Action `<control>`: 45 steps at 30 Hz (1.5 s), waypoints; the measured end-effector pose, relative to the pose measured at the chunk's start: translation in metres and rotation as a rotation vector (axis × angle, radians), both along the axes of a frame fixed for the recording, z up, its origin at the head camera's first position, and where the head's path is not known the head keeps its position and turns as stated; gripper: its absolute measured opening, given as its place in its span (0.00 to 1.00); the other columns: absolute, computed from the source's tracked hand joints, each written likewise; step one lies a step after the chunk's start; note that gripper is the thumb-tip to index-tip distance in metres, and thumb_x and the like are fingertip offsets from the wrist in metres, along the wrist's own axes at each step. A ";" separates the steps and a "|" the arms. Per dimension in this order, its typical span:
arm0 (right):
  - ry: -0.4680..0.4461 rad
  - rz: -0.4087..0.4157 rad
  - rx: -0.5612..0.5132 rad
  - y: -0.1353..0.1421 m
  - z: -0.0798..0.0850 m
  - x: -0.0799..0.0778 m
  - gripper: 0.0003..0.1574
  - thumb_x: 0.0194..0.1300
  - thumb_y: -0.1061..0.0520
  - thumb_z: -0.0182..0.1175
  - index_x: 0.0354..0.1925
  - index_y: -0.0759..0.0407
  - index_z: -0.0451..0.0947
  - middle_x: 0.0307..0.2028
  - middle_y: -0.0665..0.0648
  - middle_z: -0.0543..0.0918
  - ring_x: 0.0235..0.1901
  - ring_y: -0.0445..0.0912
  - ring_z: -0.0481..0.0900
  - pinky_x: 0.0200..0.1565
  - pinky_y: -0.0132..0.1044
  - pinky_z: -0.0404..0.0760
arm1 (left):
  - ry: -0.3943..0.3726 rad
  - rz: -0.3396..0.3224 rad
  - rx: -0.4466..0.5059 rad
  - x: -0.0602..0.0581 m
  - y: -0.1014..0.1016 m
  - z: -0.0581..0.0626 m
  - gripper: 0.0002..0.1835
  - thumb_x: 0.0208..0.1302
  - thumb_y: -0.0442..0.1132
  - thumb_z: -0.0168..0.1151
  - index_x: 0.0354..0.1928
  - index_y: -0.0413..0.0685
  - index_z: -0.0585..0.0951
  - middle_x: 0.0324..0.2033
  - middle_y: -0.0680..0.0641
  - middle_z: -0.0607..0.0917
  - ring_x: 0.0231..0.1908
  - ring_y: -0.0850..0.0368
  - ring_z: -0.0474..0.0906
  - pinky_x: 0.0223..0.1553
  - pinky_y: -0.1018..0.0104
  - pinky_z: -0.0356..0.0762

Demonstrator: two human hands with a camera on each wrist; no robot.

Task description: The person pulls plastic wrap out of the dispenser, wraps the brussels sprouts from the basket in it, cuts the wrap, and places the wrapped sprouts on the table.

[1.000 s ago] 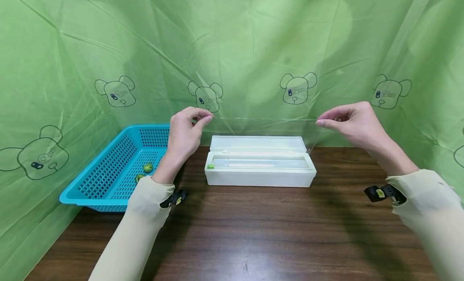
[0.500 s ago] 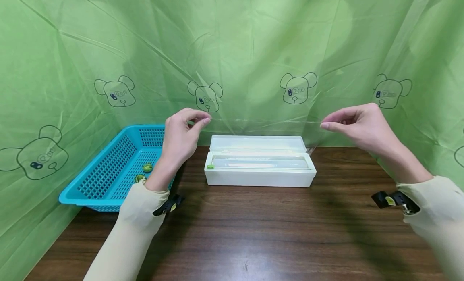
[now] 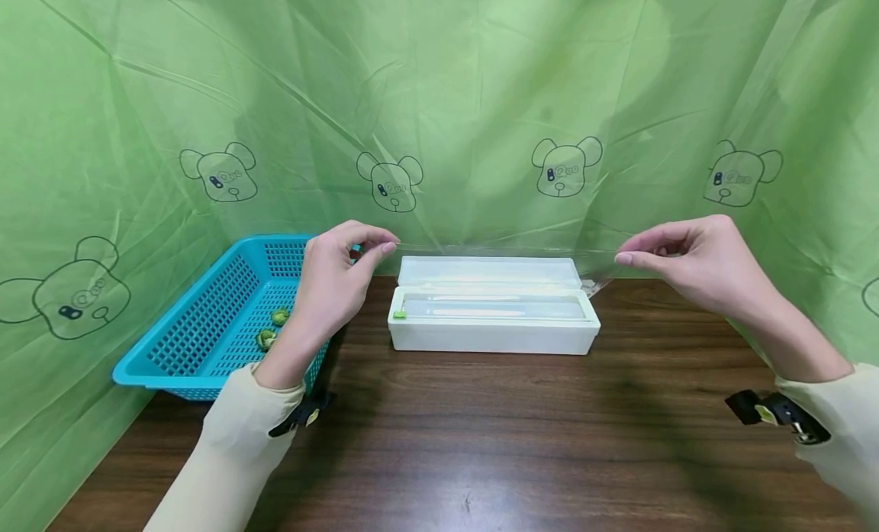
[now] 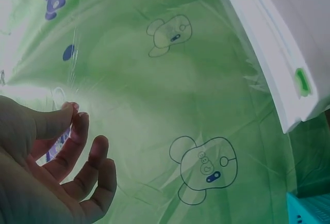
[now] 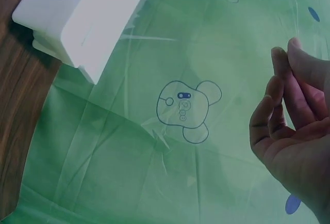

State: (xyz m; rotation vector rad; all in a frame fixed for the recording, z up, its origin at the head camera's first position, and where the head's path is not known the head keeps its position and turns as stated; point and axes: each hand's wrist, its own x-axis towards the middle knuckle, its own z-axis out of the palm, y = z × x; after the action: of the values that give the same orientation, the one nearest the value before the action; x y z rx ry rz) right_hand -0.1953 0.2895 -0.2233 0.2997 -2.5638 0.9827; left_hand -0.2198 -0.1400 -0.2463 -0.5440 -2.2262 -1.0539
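A sheet of clear plastic wrap (image 3: 508,249) stretches between my two hands, its edge showing as a faint line in the head view. My left hand (image 3: 335,276) pinches one corner between thumb and forefinger, the other fingers loosely bent. At the opposite corner, my right hand (image 3: 710,263) pinches the film the same way. Below and between the hands stands a long white wrap dispenser box (image 3: 494,337) with its lid (image 3: 489,272) raised. A green slider (image 3: 400,315) sits at its left end. Most of the film is too transparent to trace.
A blue perforated basket (image 3: 185,341) stands at the left, partly behind my left arm, with small green vegetables (image 3: 266,339) inside. The dark wooden table (image 3: 481,440) extends in front of the box. A green printed sheet (image 3: 467,97) hangs behind and at both sides.
Both hands have come down and drawn slightly apart, still pinching the plastic wrap. Its upper edge has dropped to just above the raised lid. The box and basket have stayed put.
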 end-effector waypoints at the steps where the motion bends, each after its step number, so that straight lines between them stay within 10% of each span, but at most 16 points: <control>1: 0.002 0.001 0.002 -0.001 -0.001 0.003 0.10 0.64 0.50 0.78 0.40 0.54 0.93 0.31 0.48 0.91 0.26 0.41 0.80 0.25 0.31 0.73 | 0.001 -0.004 -0.004 0.002 -0.001 -0.001 0.04 0.71 0.35 0.70 0.42 0.49 0.92 0.36 0.53 0.88 0.35 0.59 0.76 0.35 0.63 0.71; 45: -0.159 0.214 0.013 0.010 -0.080 0.063 0.05 0.67 0.61 0.74 0.39 0.50 0.91 0.32 0.46 0.90 0.32 0.40 0.85 0.33 0.31 0.79 | -0.074 -0.140 -0.205 0.071 -0.021 -0.057 0.07 0.63 0.31 0.76 0.39 0.53 0.92 0.36 0.64 0.87 0.42 0.65 0.81 0.40 0.62 0.79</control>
State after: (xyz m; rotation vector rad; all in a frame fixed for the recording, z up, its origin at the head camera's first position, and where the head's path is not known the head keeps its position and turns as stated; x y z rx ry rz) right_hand -0.1327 0.2994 -0.3033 0.5281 -2.7249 1.1060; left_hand -0.1485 -0.1613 -0.3035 -0.7698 -2.4065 -0.9326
